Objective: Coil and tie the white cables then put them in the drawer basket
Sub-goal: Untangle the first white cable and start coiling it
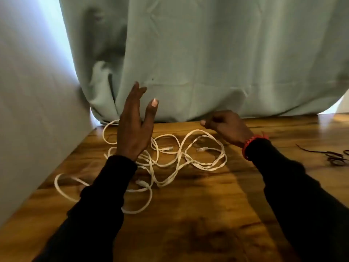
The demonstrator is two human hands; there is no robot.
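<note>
White flat cables (170, 163) lie in a loose tangle of loops on the wooden table (188, 214), with clear plug ends showing near the middle. My left hand (133, 127) is raised above the tangle's left side, fingers straight and spread, holding nothing. Over the back right of the tangle hovers my right hand (224, 127), its fingers loosely curled and nothing visible in them. A red band sits on the right wrist. No drawer basket is in view.
A pale green curtain (207, 63) hangs along the table's back edge. A light wall (28, 110) borders the table on the left. Dark thin ties or cords (334, 157) lie at the right edge of the table.
</note>
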